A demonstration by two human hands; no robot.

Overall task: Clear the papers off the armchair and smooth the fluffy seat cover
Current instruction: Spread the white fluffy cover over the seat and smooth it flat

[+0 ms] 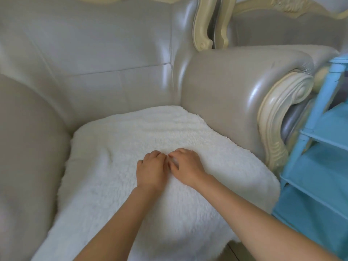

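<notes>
Two bare forearms reach in from the bottom edge and meet over the middle of the seat. Left hand (151, 167) and right hand (185, 163) lie side by side, knuckles up and touching at the fingertips. The fingers of both hands are curled down, with the tips sunk into the pile, gripping a small bunch of the fluffy seat cover (120, 147) between them.

That white, fleecy cover is spread over the whole seat of the armchair (94, 53). Its front edge hangs over the front of the seat, and its back edge lies against the backrest. Shallow ripples run across it near the back right corner, just beside the right armrest (235, 81).

Glossy beige leather covers the armchair, with carved cream wood trim scrolling down the front of the armrest. A second chair of the same make (282, 25) stands close behind on the right. A light blue fabric shelf rack (310, 176) stands just beside the armrest.
</notes>
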